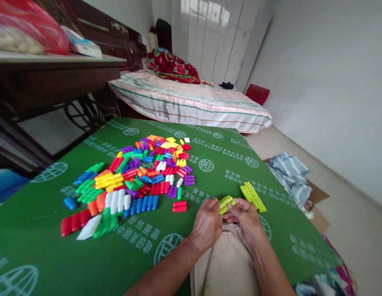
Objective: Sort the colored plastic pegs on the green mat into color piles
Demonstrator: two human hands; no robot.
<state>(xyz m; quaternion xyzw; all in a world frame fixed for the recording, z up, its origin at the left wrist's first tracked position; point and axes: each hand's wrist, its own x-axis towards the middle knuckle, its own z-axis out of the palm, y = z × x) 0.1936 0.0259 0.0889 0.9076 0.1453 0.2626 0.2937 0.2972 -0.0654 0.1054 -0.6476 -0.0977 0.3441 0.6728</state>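
Note:
Both hands meet near the table's front edge, around small yellow-green plastic tubes [224, 203] lying side by side. My left hand [207, 222] has its fingers curled closed at their left end. At the right end, the thumb and fingers of my right hand [245, 218] pinch them; part of the tubes is hidden by the fingers. Just beyond my right hand lies a flat row of matching yellow-green tubes [253, 196]. A short red joined piece [179, 206] rests to the left of my left hand, apart from it.
Many coloured plastic tubes [115, 181], some joined in rows, spread over the left of the green table [222, 164]. A beige cloth [231, 263] lies under my forearms. Beyond stand a bed [191, 98] and a dark sewing table [55, 68]; striped cloth [289, 172] lies at right.

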